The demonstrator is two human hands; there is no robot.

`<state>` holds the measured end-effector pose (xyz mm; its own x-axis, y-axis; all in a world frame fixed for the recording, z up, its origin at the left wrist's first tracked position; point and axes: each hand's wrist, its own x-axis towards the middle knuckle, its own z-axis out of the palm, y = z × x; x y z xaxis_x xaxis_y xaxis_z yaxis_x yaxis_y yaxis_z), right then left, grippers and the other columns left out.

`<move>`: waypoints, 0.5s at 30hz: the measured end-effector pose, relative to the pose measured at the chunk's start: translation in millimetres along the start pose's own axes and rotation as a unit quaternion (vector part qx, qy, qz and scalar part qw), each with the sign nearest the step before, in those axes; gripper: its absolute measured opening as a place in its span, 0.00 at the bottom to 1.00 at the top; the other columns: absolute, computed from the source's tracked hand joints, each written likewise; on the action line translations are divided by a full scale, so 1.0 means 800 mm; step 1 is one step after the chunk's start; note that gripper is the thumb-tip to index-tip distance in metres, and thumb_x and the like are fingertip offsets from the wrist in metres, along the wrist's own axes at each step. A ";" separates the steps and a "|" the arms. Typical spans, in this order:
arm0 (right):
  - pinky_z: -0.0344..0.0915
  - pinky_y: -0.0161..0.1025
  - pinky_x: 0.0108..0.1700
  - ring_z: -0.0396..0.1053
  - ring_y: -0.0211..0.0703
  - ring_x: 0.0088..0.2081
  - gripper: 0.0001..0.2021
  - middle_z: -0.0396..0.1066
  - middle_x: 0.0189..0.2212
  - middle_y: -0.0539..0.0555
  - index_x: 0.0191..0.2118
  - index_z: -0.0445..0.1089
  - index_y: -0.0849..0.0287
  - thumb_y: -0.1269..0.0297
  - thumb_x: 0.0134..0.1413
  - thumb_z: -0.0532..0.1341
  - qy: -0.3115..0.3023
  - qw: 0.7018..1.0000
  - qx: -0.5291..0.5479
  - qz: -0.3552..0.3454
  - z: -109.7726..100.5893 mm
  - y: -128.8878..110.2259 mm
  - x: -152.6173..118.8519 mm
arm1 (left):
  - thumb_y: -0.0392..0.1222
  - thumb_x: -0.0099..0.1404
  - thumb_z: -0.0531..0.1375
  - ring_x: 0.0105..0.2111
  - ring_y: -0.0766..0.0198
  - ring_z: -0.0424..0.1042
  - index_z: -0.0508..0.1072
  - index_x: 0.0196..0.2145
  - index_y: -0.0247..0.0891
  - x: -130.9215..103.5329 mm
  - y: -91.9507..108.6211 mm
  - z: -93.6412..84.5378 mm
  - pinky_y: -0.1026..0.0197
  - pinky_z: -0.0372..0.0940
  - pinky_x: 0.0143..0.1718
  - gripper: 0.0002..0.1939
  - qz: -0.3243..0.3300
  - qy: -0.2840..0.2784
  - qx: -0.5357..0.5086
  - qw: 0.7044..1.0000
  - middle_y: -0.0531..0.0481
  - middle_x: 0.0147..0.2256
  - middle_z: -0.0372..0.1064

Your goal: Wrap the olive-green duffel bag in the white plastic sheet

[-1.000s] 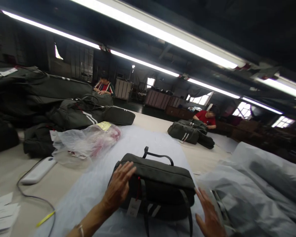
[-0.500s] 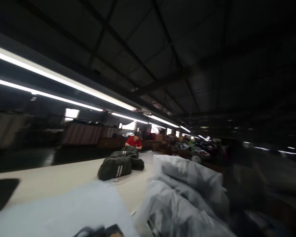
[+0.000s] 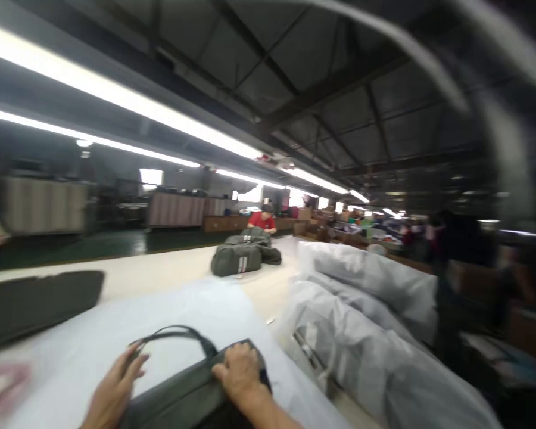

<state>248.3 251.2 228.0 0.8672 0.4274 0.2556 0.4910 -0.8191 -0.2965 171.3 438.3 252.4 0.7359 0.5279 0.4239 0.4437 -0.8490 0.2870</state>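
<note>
A dark green bag (image 3: 178, 393) lies at the bottom of the view on a pale sheet (image 3: 170, 313), its lower part cut off by the frame. Its thin dark handle (image 3: 178, 329) arches up above it. My left hand (image 3: 118, 384) has its fingers curled around the handle's left end. On the bag's right end sits my right hand (image 3: 241, 369), knuckles up, with the fingers bent over the edge and the thumb pointing left. The fingertips of my right hand are hidden.
Large grey bundles in clear plastic (image 3: 361, 333) lie along the right. Green bags with white stripes (image 3: 241, 256) rest farther up the cream table (image 3: 161, 262), near a person in red (image 3: 261, 221). A flat dark green piece (image 3: 40, 301) lies left. A blurred pink shape (image 3: 4, 381) is at lower left.
The view has tipped down and swung left. Both my hands and more of the dark green bag now show; before, only a dark bit of it was at the bottom edge.
</note>
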 end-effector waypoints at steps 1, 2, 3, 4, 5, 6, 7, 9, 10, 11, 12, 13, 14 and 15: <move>0.62 0.57 0.52 0.69 0.58 0.48 0.10 0.76 0.39 0.59 0.33 0.75 0.55 0.54 0.54 0.64 0.007 1.000 -0.009 0.000 -0.004 0.001 -0.001 | 0.37 0.67 0.39 0.21 0.61 0.74 0.74 0.44 0.27 -0.005 -0.034 -0.006 0.43 0.71 0.41 0.26 -0.027 0.018 -0.053 0.998 0.50 0.30 0.78; 0.62 0.55 0.51 0.70 0.57 0.46 0.10 0.76 0.37 0.58 0.33 0.74 0.55 0.54 0.56 0.62 0.023 1.000 -0.007 -0.006 -0.006 0.003 0.000 | 0.42 0.68 0.43 0.28 0.59 0.78 0.74 0.47 0.31 -0.012 -0.061 -0.009 0.52 0.73 0.39 0.23 -0.044 0.041 -0.134 0.989 0.49 0.33 0.79; 0.62 0.53 0.50 0.70 0.56 0.44 0.11 0.75 0.35 0.57 0.31 0.73 0.56 0.54 0.57 0.62 0.034 0.999 -0.005 -0.012 -0.005 0.005 0.003 | 0.46 0.67 0.48 0.32 0.57 0.78 0.73 0.49 0.34 -0.019 -0.080 -0.008 0.57 0.73 0.37 0.22 -0.053 0.063 -0.225 0.971 0.47 0.35 0.79; 0.62 0.52 0.50 0.70 0.55 0.44 0.10 0.75 0.35 0.56 0.31 0.73 0.56 0.55 0.56 0.62 0.049 0.998 0.002 -0.026 -0.002 0.008 0.006 | 0.50 0.64 0.51 0.34 0.55 0.78 0.73 0.48 0.35 -0.024 -0.090 -0.005 0.57 0.73 0.37 0.22 -0.058 0.080 -0.306 0.947 0.46 0.36 0.79; 0.62 0.51 0.49 0.70 0.54 0.43 0.10 0.75 0.36 0.56 0.32 0.72 0.55 0.55 0.56 0.62 0.061 0.997 0.012 -0.039 0.003 0.010 0.010 | 0.51 0.61 0.53 0.34 0.53 0.78 0.74 0.47 0.35 -0.028 -0.094 0.002 0.55 0.73 0.37 0.23 -0.059 0.092 -0.369 0.923 0.44 0.36 0.78; 0.62 0.50 0.50 0.70 0.54 0.45 0.08 0.74 0.39 0.56 0.34 0.73 0.55 0.56 0.55 0.63 0.070 0.996 0.025 -0.054 0.008 0.012 0.013 | 0.52 0.58 0.55 0.35 0.52 0.77 0.73 0.47 0.35 -0.030 -0.092 0.010 0.53 0.73 0.39 0.24 -0.059 0.098 -0.406 0.907 0.44 0.37 0.77; 0.61 0.50 0.51 0.69 0.55 0.48 0.08 0.74 0.43 0.56 0.38 0.74 0.54 0.58 0.54 0.63 0.075 0.994 0.040 -0.072 0.015 0.014 0.017 | 0.50 0.56 0.56 0.37 0.52 0.76 0.72 0.49 0.36 -0.031 -0.088 0.019 0.52 0.73 0.41 0.25 -0.062 0.103 -0.412 0.903 0.43 0.39 0.76; 0.58 0.52 0.57 0.65 0.56 0.56 0.14 0.72 0.51 0.57 0.47 0.73 0.52 0.61 0.54 0.62 0.063 0.988 0.074 -0.120 0.028 0.015 0.026 | 0.44 0.56 0.54 0.45 0.52 0.74 0.68 0.54 0.37 -0.033 -0.078 0.034 0.51 0.70 0.47 0.28 -0.051 0.125 -0.393 0.910 0.42 0.47 0.73; 0.56 0.53 0.60 0.64 0.55 0.58 0.17 0.71 0.54 0.56 0.51 0.72 0.52 0.63 0.55 0.61 0.047 0.984 0.091 -0.149 0.034 0.015 0.031 | 0.41 0.56 0.53 0.49 0.53 0.72 0.66 0.56 0.38 -0.034 -0.074 0.039 0.50 0.67 0.51 0.29 -0.031 0.134 -0.379 0.915 0.42 0.51 0.71; 0.53 0.54 0.62 0.63 0.54 0.59 0.18 0.70 0.55 0.56 0.52 0.71 0.51 0.65 0.56 0.60 0.029 0.978 0.106 -0.176 0.039 0.013 0.035 | 0.39 0.57 0.51 0.52 0.54 0.69 0.64 0.59 0.40 -0.035 -0.072 0.042 0.49 0.65 0.54 0.30 -0.005 0.142 -0.360 0.922 0.43 0.54 0.68; 0.51 0.55 0.63 0.63 0.53 0.60 0.17 0.70 0.55 0.56 0.52 0.72 0.51 0.66 0.57 0.59 0.010 0.973 0.119 -0.197 0.042 0.012 0.038 | 0.37 0.58 0.50 0.54 0.55 0.68 0.61 0.60 0.42 -0.037 -0.070 0.042 0.49 0.63 0.56 0.31 0.020 0.149 -0.338 0.929 0.43 0.56 0.67; 0.50 0.56 0.64 0.64 0.52 0.59 0.16 0.71 0.55 0.55 0.52 0.72 0.51 0.67 0.58 0.58 -0.007 0.968 0.131 -0.213 0.043 0.009 0.039 | 0.36 0.59 0.49 0.55 0.54 0.67 0.59 0.62 0.43 -0.039 -0.070 0.038 0.48 0.62 0.56 0.32 0.043 0.156 -0.317 0.934 0.43 0.57 0.66; 0.48 0.57 0.65 0.64 0.51 0.59 0.16 0.72 0.54 0.55 0.51 0.72 0.51 0.67 0.59 0.57 -0.018 0.965 0.142 -0.221 0.043 0.007 0.037 | 0.36 0.60 0.49 0.56 0.54 0.67 0.56 0.63 0.44 -0.042 -0.069 0.033 0.47 0.62 0.57 0.32 0.061 0.161 -0.300 0.938 0.43 0.58 0.65; 0.47 0.57 0.65 0.64 0.50 0.59 0.15 0.73 0.53 0.54 0.51 0.73 0.50 0.68 0.60 0.56 -0.025 0.963 0.151 -0.222 0.040 0.005 0.034 | 0.37 0.62 0.50 0.56 0.52 0.66 0.53 0.65 0.44 -0.045 -0.066 0.025 0.46 0.61 0.57 0.33 0.078 0.166 -0.291 0.939 0.42 0.59 0.64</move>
<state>276.2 271.8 204.4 0.5654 0.7339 0.3764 0.8093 -0.4057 -0.4248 131.4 463.8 204.5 0.5252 0.4580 0.7172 -0.0832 -0.8111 0.5789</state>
